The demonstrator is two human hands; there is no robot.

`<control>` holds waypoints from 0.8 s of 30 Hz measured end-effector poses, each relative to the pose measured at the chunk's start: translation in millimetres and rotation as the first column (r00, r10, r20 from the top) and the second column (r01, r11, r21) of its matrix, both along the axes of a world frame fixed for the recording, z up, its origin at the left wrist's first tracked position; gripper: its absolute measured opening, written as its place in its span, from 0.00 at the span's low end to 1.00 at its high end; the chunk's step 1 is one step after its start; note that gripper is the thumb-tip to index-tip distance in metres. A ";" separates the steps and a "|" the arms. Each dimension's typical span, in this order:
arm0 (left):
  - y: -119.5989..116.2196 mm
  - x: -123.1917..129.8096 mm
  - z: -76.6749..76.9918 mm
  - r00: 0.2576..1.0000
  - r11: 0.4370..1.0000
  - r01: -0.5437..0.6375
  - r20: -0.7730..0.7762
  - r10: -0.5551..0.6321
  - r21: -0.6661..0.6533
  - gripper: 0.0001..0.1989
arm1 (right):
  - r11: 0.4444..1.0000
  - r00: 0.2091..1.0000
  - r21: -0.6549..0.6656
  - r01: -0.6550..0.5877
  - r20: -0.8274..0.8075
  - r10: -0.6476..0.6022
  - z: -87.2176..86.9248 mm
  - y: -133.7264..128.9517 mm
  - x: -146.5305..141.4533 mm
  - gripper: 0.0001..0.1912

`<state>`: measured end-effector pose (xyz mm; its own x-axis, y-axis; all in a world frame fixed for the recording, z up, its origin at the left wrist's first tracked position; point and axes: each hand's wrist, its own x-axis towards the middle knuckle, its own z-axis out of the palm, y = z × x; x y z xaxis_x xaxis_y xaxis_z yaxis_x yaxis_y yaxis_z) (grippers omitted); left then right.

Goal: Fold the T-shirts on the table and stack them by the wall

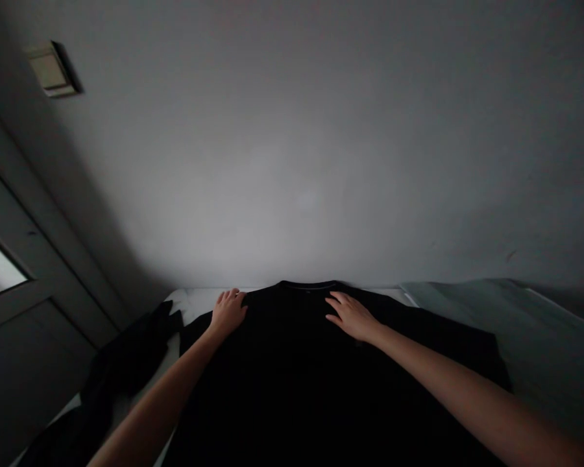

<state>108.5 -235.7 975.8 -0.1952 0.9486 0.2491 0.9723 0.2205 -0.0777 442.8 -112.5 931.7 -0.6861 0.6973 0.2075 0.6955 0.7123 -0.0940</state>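
Note:
A black T-shirt [292, 370] lies spread out in front of me, its round collar at the far end by the wall. My left hand [228, 311] rests on its left shoulder, fingers stretched toward the wall and apart. On the right side of the chest, below the collar, my right hand [350, 314] lies with its fingers spread. Neither hand grips the fabric. The lower part of the shirt runs out of view at the bottom, and the dim light hides its folds.
Dark crumpled cloth [131, 357] lies to the left. A grey-green cloth [540, 350] covers the surface on the right. A pale wall [296, 162] rises directly behind, with a switch plate [48, 70] at upper left. A door [24, 311] stands at far left.

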 end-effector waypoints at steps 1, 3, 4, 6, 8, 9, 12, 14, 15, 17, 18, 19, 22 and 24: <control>-15.6 -7.0 0.7 1.000 1.000 0.009 -0.003 -0.009 -0.004 0.19 | 0.998 0.998 -0.022 -0.059 -0.014 0.059 3.7 -11.7 -10.0 0.27; -44.4 -22.7 0.4 1.000 1.000 -0.015 -0.007 0.015 -0.007 0.20 | 0.980 0.983 -0.084 -0.180 -0.041 0.177 12.6 -36.3 -36.5 0.26; -56.4 -31.2 0.0 0.998 0.998 -0.069 0.000 0.069 -0.012 0.20 | 0.963 0.970 -0.119 -0.240 -0.054 0.235 17.1 -48.0 -52.3 0.27; -73.3 -48.3 -0.4 0.974 0.974 -0.224 0.026 0.225 -0.041 0.22 | 0.924 0.941 -0.179 -0.339 -0.077 0.330 24.3 -68.2 -86.3 0.28; -81.2 -63.3 -0.3 0.937 0.937 -0.338 0.060 0.344 -0.086 0.25 | 0.900 0.926 -0.220 -0.377 -0.079 0.369 27.9 -81.7 -119.9 0.28; -82.6 -69.4 -0.3 0.922 0.923 -0.370 0.076 0.379 -0.104 0.26 | 0.896 0.926 -0.235 -0.376 -0.074 0.369 28.2 -85.7 -135.5 0.28; -81.2 -82.9 -1.2 0.901 0.906 -0.408 0.107 0.419 -0.116 0.24 | 0.903 0.941 -0.272 -0.333 -0.033 0.337 24.5 -87.9 -174.1 0.28; -79.3 -89.7 -2.4 0.903 0.913 -0.396 0.138 0.407 -0.100 0.19 | 0.909 0.946 -0.277 -0.313 -0.005 0.324 20.4 -83.7 -193.1 0.29; -78.5 -93.1 -3.1 0.907 0.921 -0.378 0.162 0.388 -0.091 0.17 | 0.911 0.947 -0.274 -0.307 0.004 0.321 18.3 -80.7 -201.2 0.29; -77.8 -99.7 -4.7 0.908 0.933 -0.352 0.215 0.360 -0.075 0.14 | 0.917 0.951 -0.271 -0.293 0.016 0.309 14.9 -73.7 -215.3 0.30; -78.0 -102.7 -5.6 0.904 0.934 -0.349 0.236 0.356 -0.071 0.13 | 0.920 0.956 -0.276 -0.276 0.023 0.294 13.7 -69.9 -221.6 0.30; -78.6 -105.2 -6.5 0.901 0.935 -0.349 0.249 0.355 -0.069 0.12 | 0.924 0.961 -0.287 -0.253 0.032 0.273 12.9 -66.1 -227.4 0.30; -83.2 -107.6 -9.2 0.900 0.934 -0.352 0.252 0.356 -0.063 0.08 | 0.934 0.976 -0.312 -0.175 0.066 0.205 12.9 -56.4 -241.8 0.32; -87.6 -103.1 -9.3 0.911 0.932 -0.360 0.194 0.363 -0.049 0.08 | 0.941 0.981 -0.307 -0.142 0.086 0.176 14.9 -53.0 -248.5 0.33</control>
